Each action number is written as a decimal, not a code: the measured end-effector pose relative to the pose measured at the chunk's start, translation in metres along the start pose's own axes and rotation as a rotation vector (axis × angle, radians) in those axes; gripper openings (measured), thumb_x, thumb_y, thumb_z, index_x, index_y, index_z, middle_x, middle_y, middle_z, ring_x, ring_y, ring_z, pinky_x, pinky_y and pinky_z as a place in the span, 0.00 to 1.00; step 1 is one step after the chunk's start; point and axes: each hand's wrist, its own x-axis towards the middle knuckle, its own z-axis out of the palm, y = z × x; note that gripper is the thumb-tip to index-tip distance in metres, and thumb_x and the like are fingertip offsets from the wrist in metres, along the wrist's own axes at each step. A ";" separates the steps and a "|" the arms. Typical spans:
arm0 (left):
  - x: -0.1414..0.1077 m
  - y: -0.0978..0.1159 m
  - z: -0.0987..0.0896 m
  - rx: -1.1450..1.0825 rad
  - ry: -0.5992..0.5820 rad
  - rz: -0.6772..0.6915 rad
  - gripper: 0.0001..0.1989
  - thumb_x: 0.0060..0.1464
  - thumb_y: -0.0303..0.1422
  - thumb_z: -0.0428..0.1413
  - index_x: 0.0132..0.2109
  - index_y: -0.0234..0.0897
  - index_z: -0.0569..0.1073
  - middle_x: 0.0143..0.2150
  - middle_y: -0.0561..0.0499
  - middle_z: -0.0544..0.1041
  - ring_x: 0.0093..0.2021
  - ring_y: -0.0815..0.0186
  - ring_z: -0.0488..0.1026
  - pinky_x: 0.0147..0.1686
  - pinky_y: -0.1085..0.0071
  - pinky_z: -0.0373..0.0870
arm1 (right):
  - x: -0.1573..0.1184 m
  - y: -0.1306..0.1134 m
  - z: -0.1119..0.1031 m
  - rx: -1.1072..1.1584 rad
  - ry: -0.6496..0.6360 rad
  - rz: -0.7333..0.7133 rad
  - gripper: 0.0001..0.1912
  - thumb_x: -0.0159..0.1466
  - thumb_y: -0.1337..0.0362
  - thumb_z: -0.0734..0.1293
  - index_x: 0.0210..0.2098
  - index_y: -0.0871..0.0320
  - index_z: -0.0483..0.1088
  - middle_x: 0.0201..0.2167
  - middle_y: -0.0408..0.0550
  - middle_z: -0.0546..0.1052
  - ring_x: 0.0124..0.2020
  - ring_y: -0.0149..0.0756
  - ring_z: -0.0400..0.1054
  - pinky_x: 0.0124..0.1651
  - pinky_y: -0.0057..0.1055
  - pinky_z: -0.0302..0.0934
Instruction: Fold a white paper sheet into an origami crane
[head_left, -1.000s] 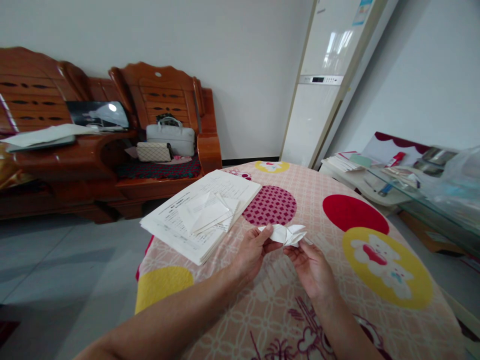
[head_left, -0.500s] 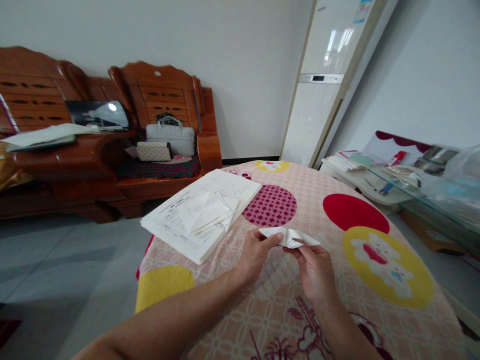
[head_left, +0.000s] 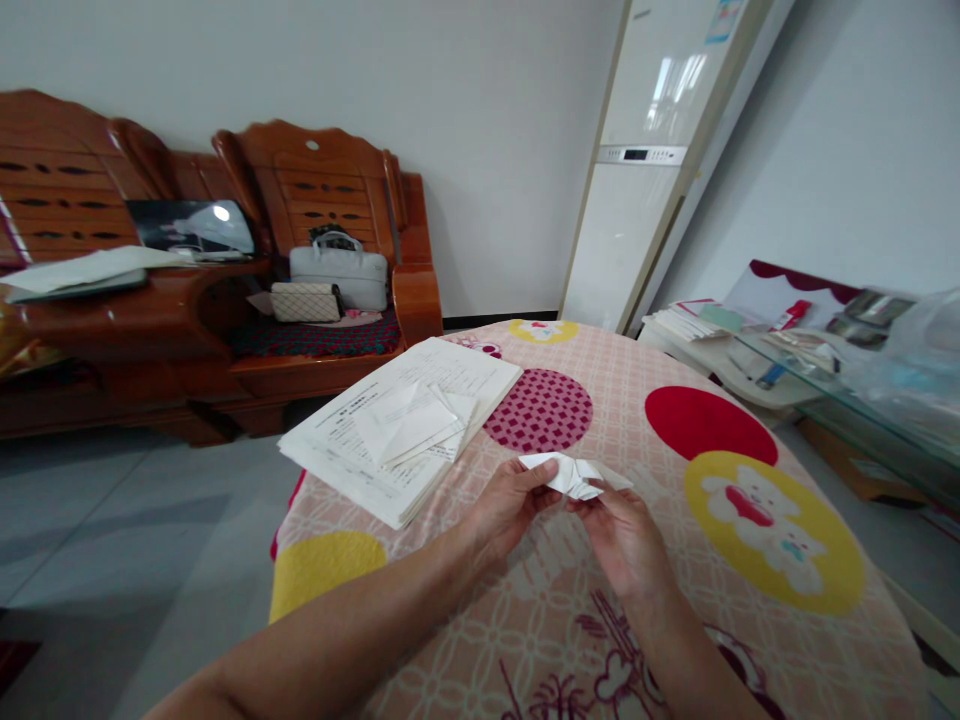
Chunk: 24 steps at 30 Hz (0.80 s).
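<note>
Above the near part of the table I hold a small piece of folded white paper (head_left: 574, 474) in both hands. My left hand (head_left: 510, 508) pinches its left end, with the thumb on top. The fingers of my right hand (head_left: 624, 530) are closed on its right side and lower edge. Creases and layered flaps show in the middle of the paper. Left of my hands lies a stack of printed sheets (head_left: 360, 455), and some folded white paper (head_left: 420, 425) rests on top of it.
A patterned cloth (head_left: 622, 360) covers the round table. To the right, a glass-topped side table (head_left: 825, 390) carries papers, a plastic bag and other items. Behind on the left are wooden armchairs (head_left: 322, 180) with a grey bag (head_left: 352, 275). A tall white air conditioner (head_left: 622, 230) stands in the corner.
The folded paper has turned and shifted slightly left; its middle flaps sit differently. My right fingers have moved a little left with it. The paper stack stays put.
</note>
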 end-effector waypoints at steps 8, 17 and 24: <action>0.002 0.002 0.001 -0.017 0.089 -0.072 0.09 0.46 0.28 0.65 0.35 0.27 0.78 0.32 0.46 0.78 0.28 0.70 0.73 0.27 0.78 0.71 | 0.001 0.001 -0.001 0.066 -0.003 0.047 0.05 0.51 0.64 0.75 0.28 0.59 0.79 0.28 0.44 0.80 0.27 0.31 0.69 0.30 0.26 0.66; 0.002 -0.002 -0.001 -0.129 0.147 -0.141 0.05 0.57 0.24 0.56 0.38 0.25 0.76 0.34 0.43 0.78 0.29 0.68 0.76 0.30 0.77 0.77 | 0.006 0.006 -0.011 0.172 0.125 0.147 0.06 0.55 0.65 0.73 0.31 0.62 0.77 0.23 0.45 0.78 0.22 0.29 0.69 0.26 0.24 0.66; 0.003 -0.003 0.001 -0.216 0.179 -0.164 0.06 0.56 0.20 0.55 0.40 0.27 0.75 0.36 0.44 0.78 0.30 0.69 0.77 0.30 0.78 0.77 | 0.005 0.004 -0.011 0.177 0.217 0.153 0.06 0.55 0.66 0.72 0.30 0.62 0.75 0.22 0.45 0.78 0.20 0.28 0.69 0.22 0.22 0.65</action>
